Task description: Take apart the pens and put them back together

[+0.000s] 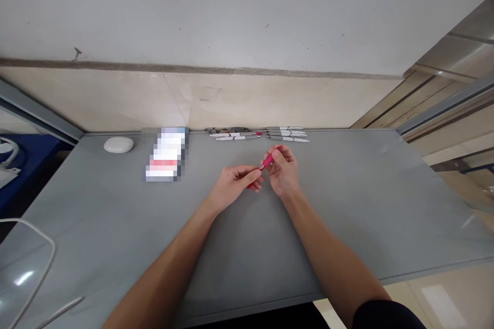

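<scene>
Both hands meet over the middle of the grey table. My left hand and my right hand each pinch one end of a red pen, which slants between them. Their fingers are closed round it. Part of the pen is hidden inside the left fingers. Behind the hands, along the table's far edge, lie several white and grey pens in two loose groups.
A white oval case rests at the far left of the table. Beside it lies a blurred card or box. A white cable curls over the near left corner. Tiled floor and a wall lie beyond.
</scene>
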The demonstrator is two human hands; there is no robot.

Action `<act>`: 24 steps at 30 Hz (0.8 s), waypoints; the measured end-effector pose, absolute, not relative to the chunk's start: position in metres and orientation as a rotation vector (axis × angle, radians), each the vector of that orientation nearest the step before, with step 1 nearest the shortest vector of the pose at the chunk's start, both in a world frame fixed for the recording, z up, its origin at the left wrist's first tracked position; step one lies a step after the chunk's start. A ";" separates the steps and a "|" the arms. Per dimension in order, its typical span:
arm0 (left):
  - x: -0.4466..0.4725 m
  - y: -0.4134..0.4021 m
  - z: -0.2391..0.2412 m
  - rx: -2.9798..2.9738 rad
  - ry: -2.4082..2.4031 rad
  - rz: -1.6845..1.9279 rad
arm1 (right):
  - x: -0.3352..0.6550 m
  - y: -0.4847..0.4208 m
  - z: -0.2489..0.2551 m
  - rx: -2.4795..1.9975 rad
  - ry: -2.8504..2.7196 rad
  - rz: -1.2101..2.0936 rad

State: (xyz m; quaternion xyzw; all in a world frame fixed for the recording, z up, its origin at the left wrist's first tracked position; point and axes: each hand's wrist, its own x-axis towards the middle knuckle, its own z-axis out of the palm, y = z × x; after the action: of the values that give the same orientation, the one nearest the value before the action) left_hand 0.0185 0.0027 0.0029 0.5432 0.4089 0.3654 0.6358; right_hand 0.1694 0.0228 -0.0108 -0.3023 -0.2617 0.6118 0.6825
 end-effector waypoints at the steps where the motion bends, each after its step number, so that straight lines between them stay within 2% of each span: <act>1: 0.018 0.002 0.002 1.247 0.943 0.852 | 0.170 0.023 -0.011 -0.668 -0.581 1.372; 8: 0.018 0.001 0.004 1.295 0.986 0.825 | 0.171 0.021 -0.009 -0.679 -0.609 1.378; 16: 0.016 -0.002 0.009 1.308 0.815 0.715 | 0.172 0.018 -0.007 -0.759 -0.654 1.401; 24: 0.020 -0.001 0.002 1.343 1.044 0.852 | 0.170 0.019 -0.008 -0.741 -0.648 1.338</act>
State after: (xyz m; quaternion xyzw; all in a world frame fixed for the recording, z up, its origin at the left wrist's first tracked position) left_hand 0.0196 -0.0012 0.0018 0.5747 0.4468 0.3647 0.5806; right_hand 0.1702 0.0193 -0.0075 -0.3294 -0.2881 0.5946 0.6745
